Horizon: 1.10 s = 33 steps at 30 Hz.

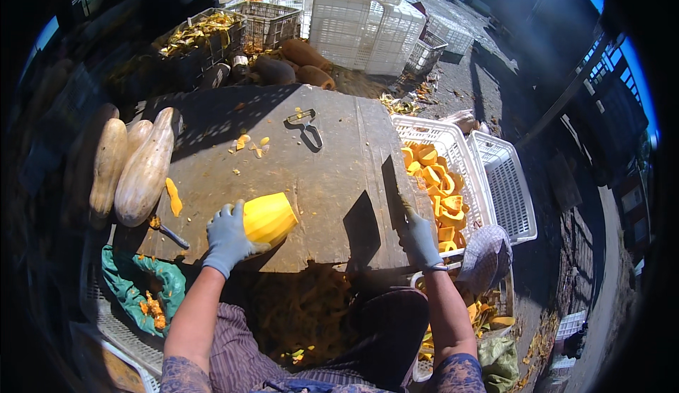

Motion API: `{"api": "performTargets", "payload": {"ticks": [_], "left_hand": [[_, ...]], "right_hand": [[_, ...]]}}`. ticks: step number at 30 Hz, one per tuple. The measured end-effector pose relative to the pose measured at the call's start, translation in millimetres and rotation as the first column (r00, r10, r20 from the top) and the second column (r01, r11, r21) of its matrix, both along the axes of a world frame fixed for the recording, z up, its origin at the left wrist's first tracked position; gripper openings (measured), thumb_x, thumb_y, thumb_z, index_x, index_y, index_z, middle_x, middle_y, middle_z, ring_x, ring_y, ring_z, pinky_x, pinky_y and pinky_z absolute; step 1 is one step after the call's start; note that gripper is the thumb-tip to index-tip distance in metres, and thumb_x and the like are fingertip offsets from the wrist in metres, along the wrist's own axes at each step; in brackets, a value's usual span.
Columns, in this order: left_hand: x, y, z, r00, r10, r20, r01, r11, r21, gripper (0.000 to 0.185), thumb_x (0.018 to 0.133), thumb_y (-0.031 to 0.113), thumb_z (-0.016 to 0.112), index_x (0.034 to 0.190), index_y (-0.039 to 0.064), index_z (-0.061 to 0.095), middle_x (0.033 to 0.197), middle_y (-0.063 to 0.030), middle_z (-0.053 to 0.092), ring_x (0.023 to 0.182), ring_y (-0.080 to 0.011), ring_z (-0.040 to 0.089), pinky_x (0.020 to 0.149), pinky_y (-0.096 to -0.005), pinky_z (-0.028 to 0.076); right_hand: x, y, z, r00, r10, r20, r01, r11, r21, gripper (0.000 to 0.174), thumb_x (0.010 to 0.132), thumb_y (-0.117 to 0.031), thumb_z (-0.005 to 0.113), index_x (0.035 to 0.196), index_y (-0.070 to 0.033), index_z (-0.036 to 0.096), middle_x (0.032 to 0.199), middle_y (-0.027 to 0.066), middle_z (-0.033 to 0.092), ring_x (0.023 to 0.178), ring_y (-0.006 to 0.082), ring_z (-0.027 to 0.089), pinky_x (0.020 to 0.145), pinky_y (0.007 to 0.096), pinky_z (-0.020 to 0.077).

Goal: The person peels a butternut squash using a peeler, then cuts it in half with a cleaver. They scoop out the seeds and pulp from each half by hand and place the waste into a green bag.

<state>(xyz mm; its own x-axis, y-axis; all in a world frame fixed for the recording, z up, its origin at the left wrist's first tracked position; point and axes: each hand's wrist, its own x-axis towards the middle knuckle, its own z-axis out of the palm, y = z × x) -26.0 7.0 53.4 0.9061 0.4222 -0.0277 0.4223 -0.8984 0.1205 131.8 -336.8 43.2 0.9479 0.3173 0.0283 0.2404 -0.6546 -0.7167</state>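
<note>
A peeled yellow squash piece (269, 219) lies on the wooden board (323, 181), cut flat at its right end. My left hand (231, 238), in a grey glove, grips its left end. At the board's right edge my right hand (419, 236), also gloved, holds a dark-bladed knife (391, 188) upright, apart from the squash. The blade throws a shadow onto the board. Farther back lies a peeler (307, 126) with scraps of peel nearby. A spoon-like tool (172, 236) with orange pulp on its end rests at the board's left front.
Unpeeled long squashes (146, 173) lie along the left edge. A white plastic crate (473, 183) of cut orange chunks stands at the right. A green bag (119, 276) holding pulp is at the lower left. White crates (360, 32) are stacked behind the board.
</note>
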Motion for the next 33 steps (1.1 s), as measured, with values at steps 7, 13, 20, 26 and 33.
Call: {"api": "performTargets", "payload": {"ticks": [7, 13, 20, 26, 33], "left_hand": [[0.3, 6.4, -15.0, 1.000, -0.013, 0.021, 0.013, 1.000, 0.023, 0.107, 0.045, 0.059, 0.084, 0.131, 0.010, 0.042, 0.113, -0.0130, 0.053, 0.103, -0.0314, 0.055, 0.083, -0.0461, 0.046], [1.1, 5.7, -12.6, 1.000, 0.003, 0.005, -0.003, 1.000, -0.009, 0.111, 0.043, 0.060, 0.083, 0.132, 0.009, 0.041, 0.114, -0.0132, 0.052, 0.104, -0.0324, 0.054, 0.084, -0.0469, 0.046], [4.3, 2.3, -2.9, 0.999, 0.018, -0.030, -0.019, 0.999, -0.034, 0.109, 0.045, 0.061, 0.083, 0.132, 0.009, 0.042, 0.114, -0.0134, 0.053, 0.105, -0.0326, 0.053, 0.085, -0.0459, 0.046], [2.1, 0.7, 1.5, 1.000, -0.002, -0.025, 0.002, 1.000, -0.015, 0.104, 0.048, 0.062, 0.081, 0.129, 0.009, 0.043, 0.112, -0.0134, 0.054, 0.104, -0.0307, 0.055, 0.085, -0.0443, 0.046], [1.2, -0.2, 4.6, 1.000, -0.014, -0.025, 0.013, 1.000, -0.019, 0.099, 0.050, 0.063, 0.079, 0.125, 0.008, 0.045, 0.109, -0.0134, 0.055, 0.101, -0.0292, 0.056, 0.084, -0.0437, 0.045]], "right_hand": [[-16.8, -19.3, 4.6, 0.990, -0.057, -0.127, 0.063, 0.997, 0.041, 0.046, 0.084, -0.010, 0.058, 0.129, -0.007, 0.049, 0.081, 0.0262, 0.061, 0.071, 0.0398, 0.062, 0.061, 0.0417, 0.0479], [-17.5, -13.8, -6.6, 0.988, 0.040, 0.146, -0.029, 0.997, -0.077, 0.058, 0.079, -0.006, 0.058, 0.135, -0.005, 0.043, 0.068, 0.0188, 0.056, 0.056, 0.0276, 0.055, 0.055, 0.0369, 0.0453], [-2.1, -14.9, -21.6, 0.971, 0.077, 0.225, -0.025, 0.974, -0.223, 0.064, 0.074, -0.004, 0.055, 0.136, 0.001, 0.040, 0.068, 0.0191, 0.057, 0.065, 0.0327, 0.060, 0.061, 0.0415, 0.0476], [-7.5, -2.4, -21.5, 0.984, 0.067, 0.164, 0.009, 0.906, -0.423, 0.052, 0.075, -0.006, 0.056, 0.127, -0.003, 0.049, 0.091, 0.0256, 0.058, 0.081, 0.0433, 0.059, 0.070, 0.0480, 0.0491], [-15.8, 4.4, -30.8, 0.994, 0.080, 0.072, -0.031, 0.852, -0.522, 0.061, 0.075, -0.007, 0.059, 0.134, -0.005, 0.043, 0.098, 0.0289, 0.055, 0.084, 0.0443, 0.060, 0.070, 0.0478, 0.0502]]}}
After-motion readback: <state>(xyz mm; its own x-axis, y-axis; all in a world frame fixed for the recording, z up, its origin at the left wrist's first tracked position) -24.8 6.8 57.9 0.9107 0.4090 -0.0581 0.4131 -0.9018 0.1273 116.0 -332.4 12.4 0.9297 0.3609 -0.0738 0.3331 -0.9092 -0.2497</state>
